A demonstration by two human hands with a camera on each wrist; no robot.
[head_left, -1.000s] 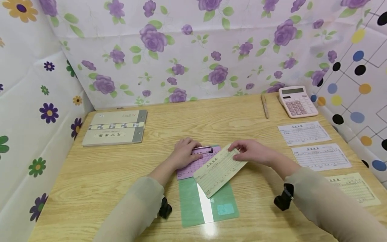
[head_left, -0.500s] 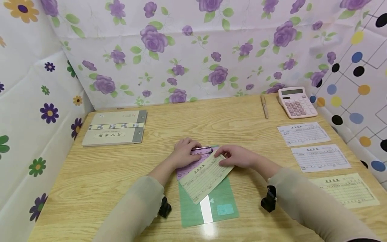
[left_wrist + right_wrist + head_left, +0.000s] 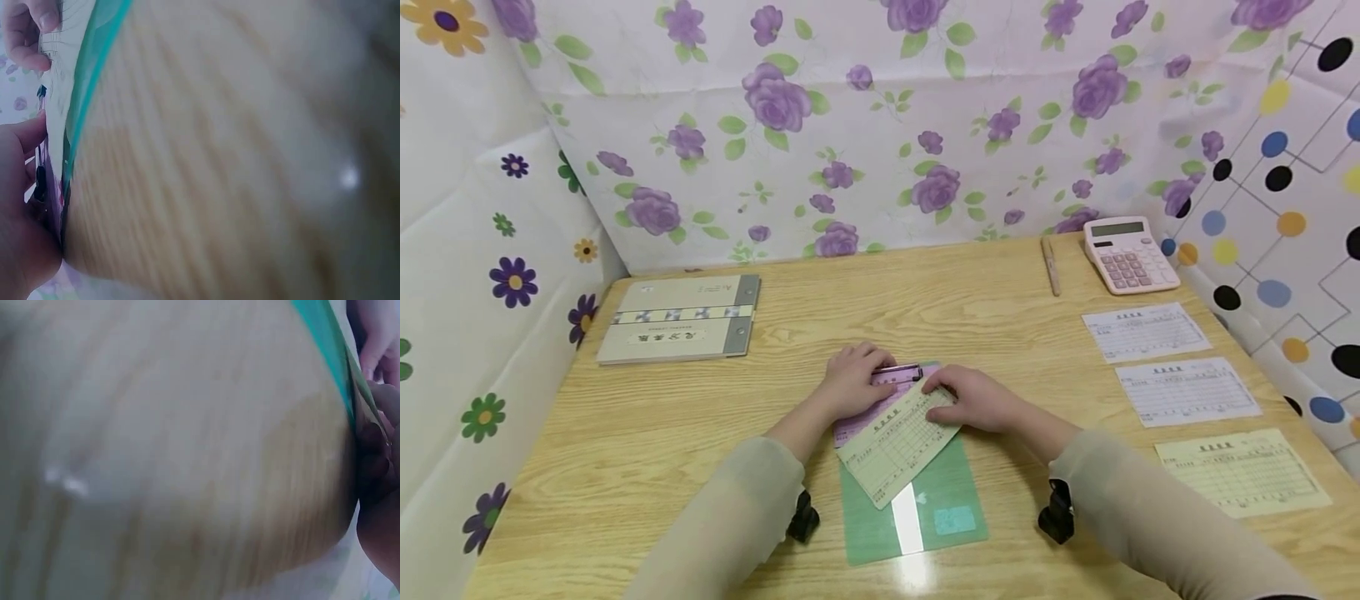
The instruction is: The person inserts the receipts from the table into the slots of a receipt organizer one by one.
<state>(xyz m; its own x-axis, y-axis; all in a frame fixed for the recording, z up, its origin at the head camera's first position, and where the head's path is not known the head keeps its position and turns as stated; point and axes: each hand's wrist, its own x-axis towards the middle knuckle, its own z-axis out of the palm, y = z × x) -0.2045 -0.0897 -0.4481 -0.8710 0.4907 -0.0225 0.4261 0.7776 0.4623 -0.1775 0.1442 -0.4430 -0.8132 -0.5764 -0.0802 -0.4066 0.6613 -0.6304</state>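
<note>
A translucent green clipboard (image 3: 917, 517) lies on the table with a metal clip (image 3: 901, 374) at its far end. Under the clip is a purple printed form (image 3: 854, 428), partly covered. My left hand (image 3: 854, 382) holds the clip end from the left, its thumb over the purple form; its other fingertips are hidden. My right hand (image 3: 973, 400) pinches the right end of a pale yellow printed form (image 3: 895, 446) between thumb and fingers. The yellow form lies slantwise across the purple one and the board, its near corner pointing towards me. In the left wrist view the right hand (image 3: 28, 31) appears beyond the yellow form.
Two white forms (image 3: 1146, 332) and another yellow form (image 3: 1243, 473) lie in a column at the right. Behind them stands a pink calculator (image 3: 1131, 255), with a pen (image 3: 1050, 267) beside it. A beige ledger (image 3: 679, 319) lies at the back left. Patterned cloth surrounds the table.
My right hand has moved left with the yellow form, bringing it further over the purple form and clipboard. The left hand has stayed at the clip.
</note>
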